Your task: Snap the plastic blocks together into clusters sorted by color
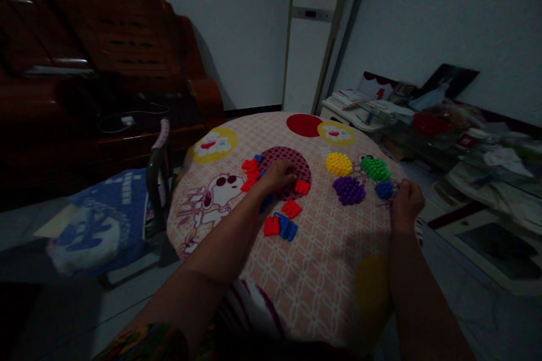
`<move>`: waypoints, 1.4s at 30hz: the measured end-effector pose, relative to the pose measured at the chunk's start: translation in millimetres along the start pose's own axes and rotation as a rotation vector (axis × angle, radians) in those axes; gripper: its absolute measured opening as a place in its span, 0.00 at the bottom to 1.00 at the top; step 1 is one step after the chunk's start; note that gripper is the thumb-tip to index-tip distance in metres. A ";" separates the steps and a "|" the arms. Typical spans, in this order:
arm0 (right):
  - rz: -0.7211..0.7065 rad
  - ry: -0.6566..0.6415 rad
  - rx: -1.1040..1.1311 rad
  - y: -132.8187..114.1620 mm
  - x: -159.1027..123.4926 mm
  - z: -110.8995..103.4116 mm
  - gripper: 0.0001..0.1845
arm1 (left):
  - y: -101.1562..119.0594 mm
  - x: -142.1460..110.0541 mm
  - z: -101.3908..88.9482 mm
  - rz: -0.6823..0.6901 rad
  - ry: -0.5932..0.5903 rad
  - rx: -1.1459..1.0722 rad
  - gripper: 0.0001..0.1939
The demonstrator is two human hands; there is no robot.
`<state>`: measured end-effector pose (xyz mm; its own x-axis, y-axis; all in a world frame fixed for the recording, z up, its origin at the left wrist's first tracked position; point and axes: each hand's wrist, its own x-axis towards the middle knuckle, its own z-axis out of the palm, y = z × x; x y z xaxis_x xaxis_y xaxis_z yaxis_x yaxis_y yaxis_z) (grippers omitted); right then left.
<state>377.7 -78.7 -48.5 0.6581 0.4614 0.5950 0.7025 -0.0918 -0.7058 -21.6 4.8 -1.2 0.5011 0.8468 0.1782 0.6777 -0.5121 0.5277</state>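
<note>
Small red plastic piece on the round, cloth-covered bench, just right of the left hand, the nearer; long axis roughly left–right. Left fingers curled, right hand's bunched beside the blue knobbly cluster, near the right edge; grip indeterminable in both.

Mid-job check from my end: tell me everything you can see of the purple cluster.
The purple cluster is a low, knobbly mass, seemingly of plastic, with many small rounded bumps; whether it is one piece or many is unclear. It lies on the patterned cloth, just nearer the person than the yellow cluster, with the green and blue ones to its right. Neither hand touches it.
</note>
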 end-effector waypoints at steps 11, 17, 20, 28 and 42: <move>-0.484 0.039 -0.040 -73.6 -56.2 -4.6 0.20 | -19.0 -19.3 -47.0 -0.358 -0.209 0.438 0.18; -0.584 -0.062 -0.004 -90.3 -68.0 0.7 0.18 | -21.7 -15.8 -45.1 -0.330 -0.061 0.215 0.14; -0.610 -0.136 0.063 -102.2 -77.5 1.3 0.17 | -12.7 -11.6 -36.9 -0.248 0.000 -0.201 0.15; -0.992 -0.398 0.236 -136.4 -116.4 15.9 0.20 | 51.8 -9.6 5.9 -0.111 -0.255 -0.833 0.18; -0.563 -0.047 0.233 -107.9 -78.8 3.9 0.11 | 56.1 -10.0 12.6 -0.205 -0.341 -1.132 0.17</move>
<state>249.0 -101.7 -20.7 0.1868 0.4217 0.8873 0.8579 0.3700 -0.3565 18.2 -34.2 16.1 0.6720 0.7285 -0.1332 -0.0108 0.1895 0.9818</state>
